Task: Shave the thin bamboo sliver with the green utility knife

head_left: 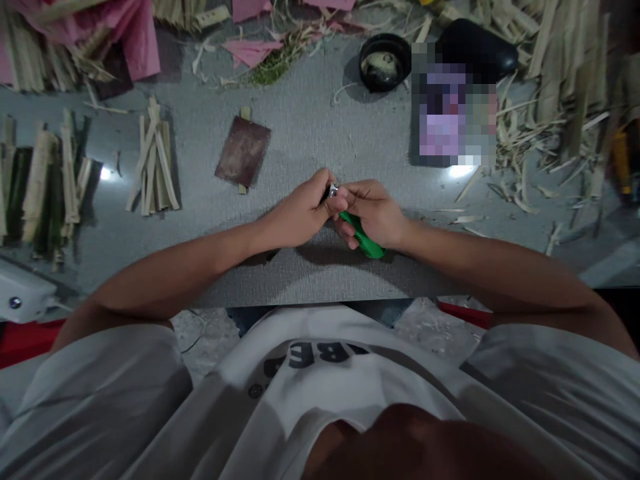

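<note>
My right hand is closed around a green-handled tool, likely a utility knife, whose metal tip pokes out at the top. My left hand is closed too, its thumb and fingers pinching at that metal tip. Both hands meet over the grey mat near its front edge. What the left fingers grip beyond the tip is hidden.
A brown rectangular pad lies beyond the hands. Bundles of bamboo strips sit at left, loose strips and shavings at right. A black bowl and a pixelated patch are at the back; pink paper far left.
</note>
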The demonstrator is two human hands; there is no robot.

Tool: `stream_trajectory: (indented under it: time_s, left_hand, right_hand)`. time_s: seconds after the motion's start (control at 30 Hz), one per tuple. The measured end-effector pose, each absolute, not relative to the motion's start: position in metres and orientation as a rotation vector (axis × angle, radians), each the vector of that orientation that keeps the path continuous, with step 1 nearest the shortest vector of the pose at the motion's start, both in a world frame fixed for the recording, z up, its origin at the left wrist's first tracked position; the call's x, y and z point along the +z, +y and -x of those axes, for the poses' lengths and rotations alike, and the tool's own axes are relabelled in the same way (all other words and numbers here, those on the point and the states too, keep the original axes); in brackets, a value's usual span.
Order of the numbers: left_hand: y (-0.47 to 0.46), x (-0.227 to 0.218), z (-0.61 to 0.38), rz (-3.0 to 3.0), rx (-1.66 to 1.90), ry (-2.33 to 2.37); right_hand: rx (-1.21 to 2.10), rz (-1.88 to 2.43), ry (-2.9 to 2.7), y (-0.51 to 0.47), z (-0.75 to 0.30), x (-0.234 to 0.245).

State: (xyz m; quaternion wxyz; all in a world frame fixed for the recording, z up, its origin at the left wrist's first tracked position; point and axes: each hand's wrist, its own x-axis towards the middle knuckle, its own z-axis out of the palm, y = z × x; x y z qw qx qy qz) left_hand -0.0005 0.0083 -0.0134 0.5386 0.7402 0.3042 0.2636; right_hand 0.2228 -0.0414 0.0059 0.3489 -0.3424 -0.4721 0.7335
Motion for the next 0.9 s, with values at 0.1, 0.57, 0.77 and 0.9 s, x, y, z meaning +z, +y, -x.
stream_trajectory:
  time_s: [0.1, 0.57, 0.77, 0.9]
  left_hand:
    - [0.009, -0.010, 0.001, -1.810, 0.610, 0.742]
    - [0.009, -0.008, 0.000, -1.836, 0.557, 0.803]
    - [0.010, -0.006, 0.000, -1.827, 0.518, 0.759]
    - [0.003, -0.004, -0.002, -1.787, 0.518, 0.805]
  right_hand:
    - [1.910, 0.879, -1.242, -0.042, -0.224, 0.003]
    - [1.872, 0.997, -1.233, -0.043, -0.223, 0.008]
    - [2.157, 0.766, -1.341, -0.022, -0.241, 0.006]
    - [2.116, 0.816, -1.316, -0.023, -0.240, 0.008]
